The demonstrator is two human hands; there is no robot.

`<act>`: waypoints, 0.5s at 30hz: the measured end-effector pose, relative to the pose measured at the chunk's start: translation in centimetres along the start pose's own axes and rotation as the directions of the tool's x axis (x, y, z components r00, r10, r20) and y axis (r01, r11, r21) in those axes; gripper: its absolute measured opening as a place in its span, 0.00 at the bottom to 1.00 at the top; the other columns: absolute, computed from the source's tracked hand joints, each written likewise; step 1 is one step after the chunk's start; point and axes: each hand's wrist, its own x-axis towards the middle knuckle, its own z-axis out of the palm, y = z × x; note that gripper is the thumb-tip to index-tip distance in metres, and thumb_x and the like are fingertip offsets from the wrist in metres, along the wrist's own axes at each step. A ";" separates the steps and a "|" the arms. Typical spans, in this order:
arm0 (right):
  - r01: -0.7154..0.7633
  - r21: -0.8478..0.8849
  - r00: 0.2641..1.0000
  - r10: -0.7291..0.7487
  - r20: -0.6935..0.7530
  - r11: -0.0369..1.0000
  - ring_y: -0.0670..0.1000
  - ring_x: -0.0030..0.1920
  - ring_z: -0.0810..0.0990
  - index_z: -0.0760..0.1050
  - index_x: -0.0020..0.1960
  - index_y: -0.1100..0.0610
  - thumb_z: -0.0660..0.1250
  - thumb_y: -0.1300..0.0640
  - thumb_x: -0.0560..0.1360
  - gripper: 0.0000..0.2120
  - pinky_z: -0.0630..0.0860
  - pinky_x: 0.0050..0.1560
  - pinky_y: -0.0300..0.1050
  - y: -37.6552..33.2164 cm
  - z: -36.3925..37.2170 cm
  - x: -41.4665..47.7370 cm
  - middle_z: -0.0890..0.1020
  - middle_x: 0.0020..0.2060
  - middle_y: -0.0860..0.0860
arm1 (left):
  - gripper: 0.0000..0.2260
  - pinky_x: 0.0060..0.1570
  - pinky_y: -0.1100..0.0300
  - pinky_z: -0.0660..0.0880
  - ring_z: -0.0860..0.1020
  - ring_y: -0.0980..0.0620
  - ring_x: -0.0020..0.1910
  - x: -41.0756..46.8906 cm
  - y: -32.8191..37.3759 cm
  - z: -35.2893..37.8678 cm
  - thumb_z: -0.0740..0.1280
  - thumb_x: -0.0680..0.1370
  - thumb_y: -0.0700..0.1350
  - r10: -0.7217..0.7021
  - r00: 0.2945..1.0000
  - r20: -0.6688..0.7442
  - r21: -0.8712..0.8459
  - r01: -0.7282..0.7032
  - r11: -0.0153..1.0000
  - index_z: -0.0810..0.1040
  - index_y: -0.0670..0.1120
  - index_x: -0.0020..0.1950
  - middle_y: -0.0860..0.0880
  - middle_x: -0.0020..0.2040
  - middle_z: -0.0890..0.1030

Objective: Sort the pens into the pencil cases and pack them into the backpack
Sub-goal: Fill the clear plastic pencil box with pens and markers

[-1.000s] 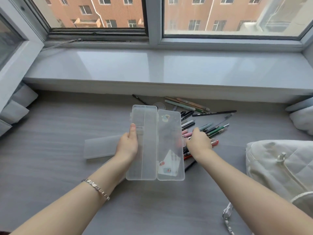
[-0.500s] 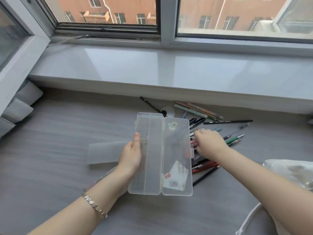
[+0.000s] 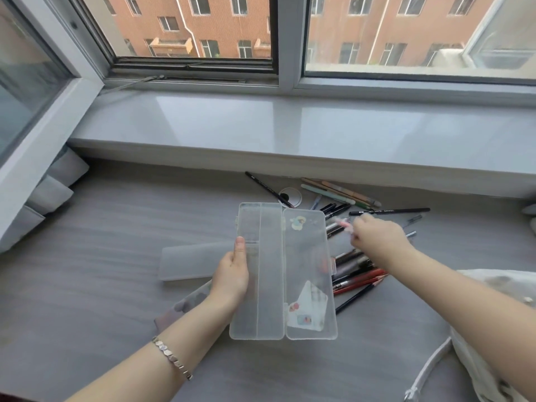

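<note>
Holding the open case [image 3: 282,271] by its left edge, the left hand [image 3: 232,274] has its thumb laid over the rim of the divided tray half and its fingers hidden underneath. The clear case lies spread flat, tray on the left, lid with stickers on the right, held above the grey desk [image 3: 87,285]. The right hand [image 3: 377,242] reaches past the lid's right edge into the pile of pens [image 3: 356,271], its fingers pinched on a pink pen [image 3: 343,224] that is blurred; I cannot tell whether that pen is lifted clear of the pile. More pens lie behind the case near the sill [image 3: 290,126]: a black one [image 3: 266,188] angled toward a round white grommet [image 3: 290,196], a few pastel ones [image 3: 339,191] together, and a long black one [image 3: 388,211] pointing right. Red and dark pens fan out beside the lid's lower right. A second, frosted case [image 3: 188,262] lies closed on the desk just left of the left hand, and part of a third [image 3: 185,306] shows under the left wrist, which wears a bracelet [image 3: 171,356]. The white backpack [image 3: 499,285] sits at the right edge, largely behind the right forearm, its cord [image 3: 426,367] trailing on the desk.
</note>
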 end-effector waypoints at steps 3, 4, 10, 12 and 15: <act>-0.174 0.534 0.970 0.237 -0.051 0.827 0.59 0.37 0.76 0.70 0.36 0.56 0.51 0.52 0.80 0.18 0.69 0.37 0.49 -0.3 -2.3 -2.3 0.74 0.35 0.51 | 0.26 0.55 0.58 0.66 0.74 0.46 0.56 -0.7 -0.1 0.6 0.47 0.80 0.59 -0.017 0.999 0.033 -0.011 0.018 1.000 0.75 0.42 0.57 0.45 0.56 0.78; -0.153 0.653 0.964 0.259 -0.068 0.742 0.58 0.36 0.75 0.69 0.33 0.56 0.52 0.53 0.80 0.19 0.69 0.36 0.49 -1.2 -3.3 -3.0 0.74 0.31 0.48 | 0.26 0.58 0.58 0.65 0.73 0.45 0.60 -1.0 0.0 0.9 0.47 0.80 0.59 -0.013 0.999 0.051 -0.005 0.014 1.000 0.75 0.42 0.59 0.43 0.60 0.77; -0.178 0.769 0.978 0.196 0.070 0.614 0.57 0.36 0.74 0.75 0.37 0.66 0.57 0.54 0.78 0.18 0.64 0.35 0.45 -8.1 -5.5 -7.1 0.77 0.31 0.56 | 0.24 0.62 0.58 0.63 0.67 0.44 0.69 -4.8 1.1 3.2 0.47 0.81 0.57 0.029 0.982 0.187 0.153 -0.058 0.987 0.67 0.41 0.66 0.40 0.69 0.70; -0.232 0.729 0.969 0.215 0.118 0.644 0.58 0.40 0.73 0.69 0.30 0.60 0.56 0.53 0.78 0.20 0.63 0.37 0.45 -9.5 -4.9 -7.6 0.76 0.32 0.57 | 0.21 0.60 0.54 0.68 0.73 0.42 0.61 -6.0 0.8 3.8 0.48 0.80 0.57 0.067 0.976 0.209 0.153 -0.101 0.983 0.69 0.42 0.55 0.37 0.60 0.75; -0.277 0.658 0.957 0.263 0.124 0.700 0.60 0.51 0.77 0.75 0.40 0.61 0.53 0.50 0.79 0.20 0.69 0.46 0.47 -10.1 -4.5 -7.7 0.81 0.44 0.62 | 0.20 0.55 0.50 0.70 0.75 0.40 0.56 -7.4 0.3 4.3 0.48 0.81 0.56 0.110 0.968 0.224 0.151 -0.146 0.978 0.68 0.41 0.50 0.36 0.54 0.77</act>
